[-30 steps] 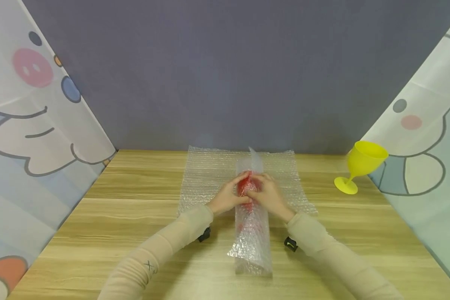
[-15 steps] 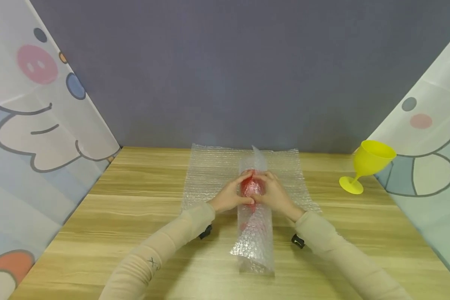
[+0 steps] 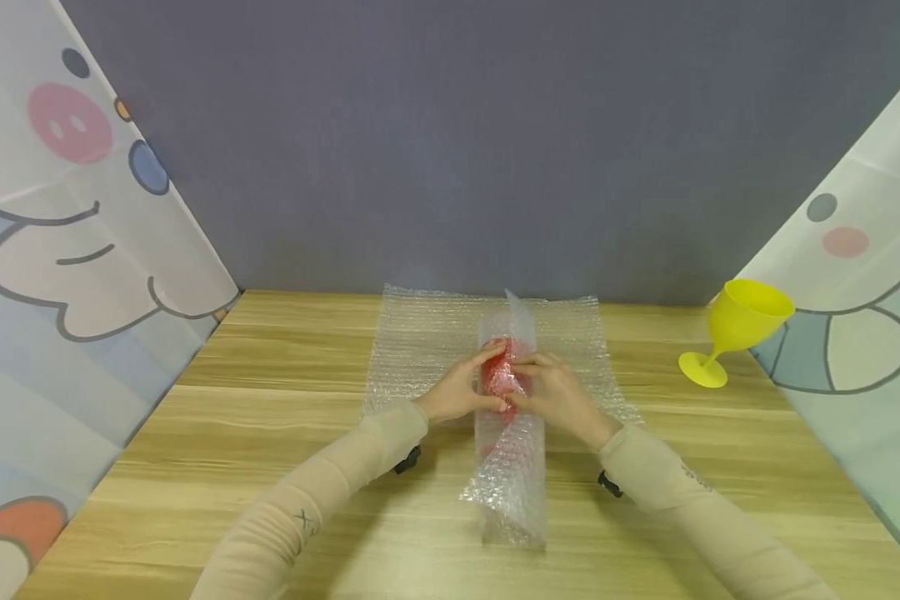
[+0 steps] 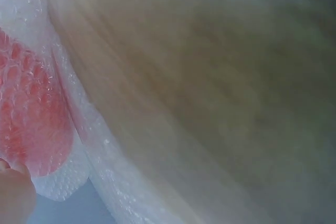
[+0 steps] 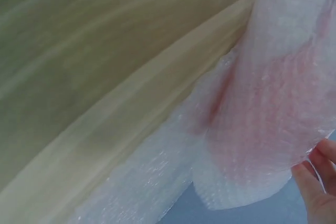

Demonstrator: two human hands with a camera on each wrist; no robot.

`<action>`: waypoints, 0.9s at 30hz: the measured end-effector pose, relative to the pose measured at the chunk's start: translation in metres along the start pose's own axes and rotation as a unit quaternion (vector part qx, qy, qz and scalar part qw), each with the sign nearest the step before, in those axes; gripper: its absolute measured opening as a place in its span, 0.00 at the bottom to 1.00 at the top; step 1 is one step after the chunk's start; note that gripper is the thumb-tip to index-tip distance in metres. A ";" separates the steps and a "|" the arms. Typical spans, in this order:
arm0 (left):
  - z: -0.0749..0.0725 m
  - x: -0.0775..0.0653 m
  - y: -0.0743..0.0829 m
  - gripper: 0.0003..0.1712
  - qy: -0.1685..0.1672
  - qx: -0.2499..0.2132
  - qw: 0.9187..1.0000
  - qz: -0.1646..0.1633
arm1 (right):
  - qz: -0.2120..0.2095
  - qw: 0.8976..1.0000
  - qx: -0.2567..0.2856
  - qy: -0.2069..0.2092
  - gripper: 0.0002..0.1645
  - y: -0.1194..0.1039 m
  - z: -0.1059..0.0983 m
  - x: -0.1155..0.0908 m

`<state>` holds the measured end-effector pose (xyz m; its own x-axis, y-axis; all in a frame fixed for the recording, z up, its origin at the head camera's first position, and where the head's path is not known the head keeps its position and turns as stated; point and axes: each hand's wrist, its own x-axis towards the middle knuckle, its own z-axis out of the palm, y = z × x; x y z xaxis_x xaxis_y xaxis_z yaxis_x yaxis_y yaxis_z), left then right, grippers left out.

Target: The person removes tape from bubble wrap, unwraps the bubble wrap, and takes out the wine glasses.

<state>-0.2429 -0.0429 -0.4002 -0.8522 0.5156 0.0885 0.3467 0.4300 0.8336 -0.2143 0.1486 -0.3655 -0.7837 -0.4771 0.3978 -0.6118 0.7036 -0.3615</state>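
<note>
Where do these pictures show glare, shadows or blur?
Head view: white glints on the clear plastic bubble wrap, soft shadows on the striped wooden table near both beige sleeves; left wrist view: table badly blurred, the wrapped red rounded object clearer; right wrist view: hazy, table blurred too.

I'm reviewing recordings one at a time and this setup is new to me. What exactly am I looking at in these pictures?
There is no machine here: a person works with two bare hands. The wide picture is taken from the person's head, looking forward and down; the two close ones are taken from the left and right wrists. On the wooden table, bubble wrap is rolled around a red item, whose full shape is hard to make out. The left hand and right hand hold this bundle from either side. To the right stands a yellow goblet.
</note>
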 end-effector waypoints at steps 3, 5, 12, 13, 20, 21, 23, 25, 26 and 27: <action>0.000 0.000 -0.001 0.53 -0.002 -0.003 1.000 -0.001 | -0.030 0.999 0.010 0.018 0.27 0.004 0.002 -0.002; 0.000 0.000 -0.001 0.54 -0.003 -0.006 1.000 -0.003 | -0.049 0.998 0.017 0.036 0.25 0.006 0.004 -0.002; -0.001 0.000 0.006 0.54 -0.006 -0.012 1.000 -0.002 | -0.058 0.997 0.016 0.046 0.24 0.013 0.002 -0.003; -0.001 0.001 0.006 0.54 -0.006 -0.013 1.000 -0.002 | -0.057 0.997 0.019 0.043 0.24 0.013 0.002 -0.003; 0.001 0.002 0.006 0.53 -0.005 -0.021 1.000 0.008 | -0.111 0.991 0.009 0.074 0.17 0.013 0.001 -0.005; 0.001 0.002 0.006 0.53 -0.005 -0.023 1.000 0.010 | -0.115 0.990 0.007 0.076 0.16 0.013 0.001 -0.005; 0.002 0.002 0.005 0.53 -0.005 -0.023 1.000 0.013 | -0.119 0.990 0.007 0.078 0.16 0.013 0.002 -0.005; 0.003 0.002 0.004 0.53 -0.002 -0.018 1.000 0.013 | -0.125 0.989 0.004 0.078 0.15 0.013 0.003 -0.005; 0.003 0.001 0.004 0.52 -0.002 -0.015 1.000 0.014 | -0.128 0.989 0.002 0.078 0.15 0.014 0.003 -0.005; 0.003 0.001 0.004 0.53 -0.002 -0.014 1.000 0.014 | -0.130 0.988 0.000 0.078 0.15 0.014 0.003 -0.005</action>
<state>-0.2416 -0.0382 -0.3984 -0.8407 0.5303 0.1098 0.3594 0.3946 0.8457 -0.2190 0.1594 -0.3750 -0.5742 -0.5548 0.6021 -0.7903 0.5676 -0.2307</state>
